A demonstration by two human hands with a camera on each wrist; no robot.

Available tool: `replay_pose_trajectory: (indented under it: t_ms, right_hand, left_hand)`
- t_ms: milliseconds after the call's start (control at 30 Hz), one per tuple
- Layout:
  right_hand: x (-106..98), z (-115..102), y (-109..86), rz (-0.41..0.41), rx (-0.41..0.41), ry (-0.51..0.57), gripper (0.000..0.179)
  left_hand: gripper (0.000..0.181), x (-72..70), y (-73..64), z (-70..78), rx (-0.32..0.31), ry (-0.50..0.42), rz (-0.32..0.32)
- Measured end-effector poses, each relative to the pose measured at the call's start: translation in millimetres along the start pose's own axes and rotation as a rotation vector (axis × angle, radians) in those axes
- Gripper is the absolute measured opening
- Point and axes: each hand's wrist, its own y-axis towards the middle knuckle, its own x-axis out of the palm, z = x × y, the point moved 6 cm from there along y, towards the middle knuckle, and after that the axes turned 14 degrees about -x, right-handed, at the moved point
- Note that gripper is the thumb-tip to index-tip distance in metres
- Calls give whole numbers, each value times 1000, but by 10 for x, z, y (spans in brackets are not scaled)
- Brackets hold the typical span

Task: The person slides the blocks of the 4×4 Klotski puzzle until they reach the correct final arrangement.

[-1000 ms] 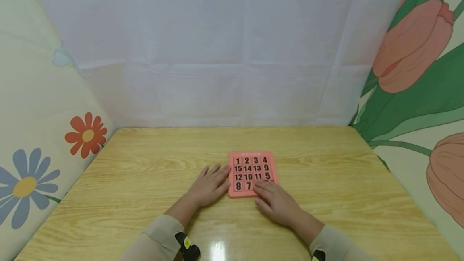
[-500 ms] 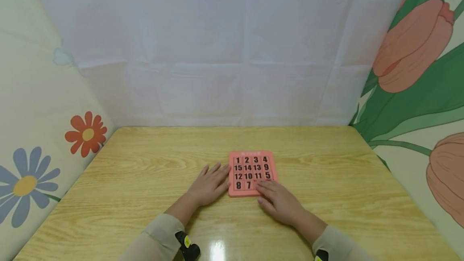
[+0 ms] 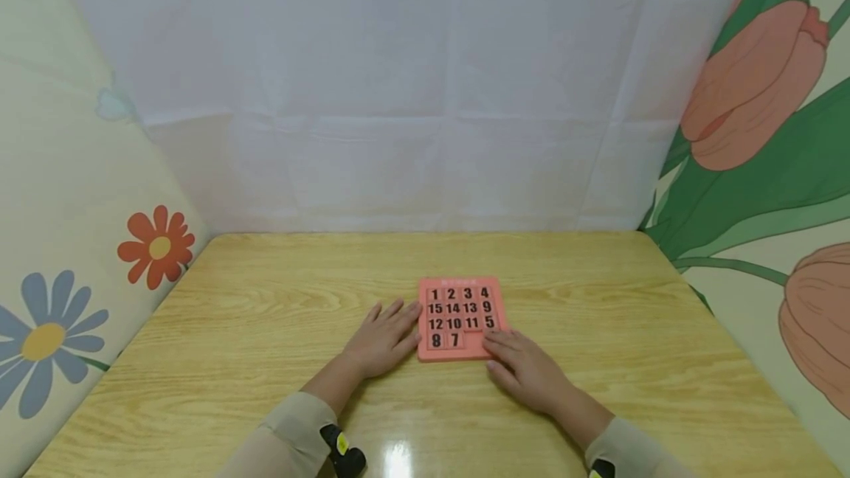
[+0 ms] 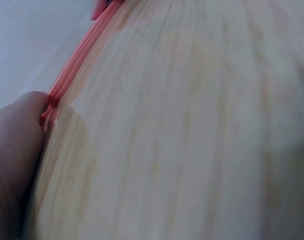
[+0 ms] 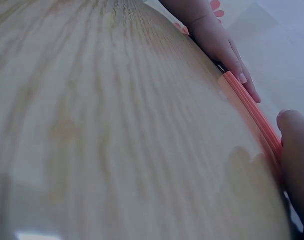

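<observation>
A pink number slide puzzle [image 3: 454, 355] lies flat on the wooden table, its black-numbered tiles in rows. The top row reads 1, 2, 3, 4. In the bottom row, tile 8 [image 3: 436, 341] and tile 7 [image 3: 454, 340] show, with a bare slot [image 3: 474, 343] right of them. My left hand [image 3: 381, 341] lies with extended fingers along the puzzle's left edge. My right hand [image 3: 527, 367] rests its fingertips over the lower right corner, hiding the last place of the bottom row. In the right wrist view, the puzzle's pink side [image 5: 254, 112] runs between both hands.
The wooden table [image 3: 279, 271] reaches back to a white cloth backdrop [image 3: 372, 94]. Flower-patterned cloths stand at the left and right sides. Black devices with yellow marks [image 3: 342, 445] are strapped at both sleeve cuffs.
My right hand has slid to the right across the bottom row, from the third column to the corner, and the bare slot beside 7 now shows. My left hand has stayed still.
</observation>
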Motion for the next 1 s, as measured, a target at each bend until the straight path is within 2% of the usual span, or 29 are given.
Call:
replay_pose_trajectory:
  t_ms: [233,400,567,733,867,1000]
  right_hand:
    - [-5,-15,9,7,2,-10,44]
    - [21,-100,85,18,-21,-13,43]
    - [105,-189,211,-9,-44,3,45]
    - [175,-251,307,-47,-49,27,47]
    - [192,-278,344,-54,-58,22,47]
    - [193,-279,349,-49,-62,18,47]
  left_hand:
    - [60,-37,-25,22,12,6,13]
    - [60,-36,-28,20,-1,25,1]
    - [59,-16,-16,12,-10,39,-9]
    - [60,-16,-20,18,1,13,16]
    - [61,-30,-30,29,15,-6,32]
    - [59,-43,-26,40,3,10,18]
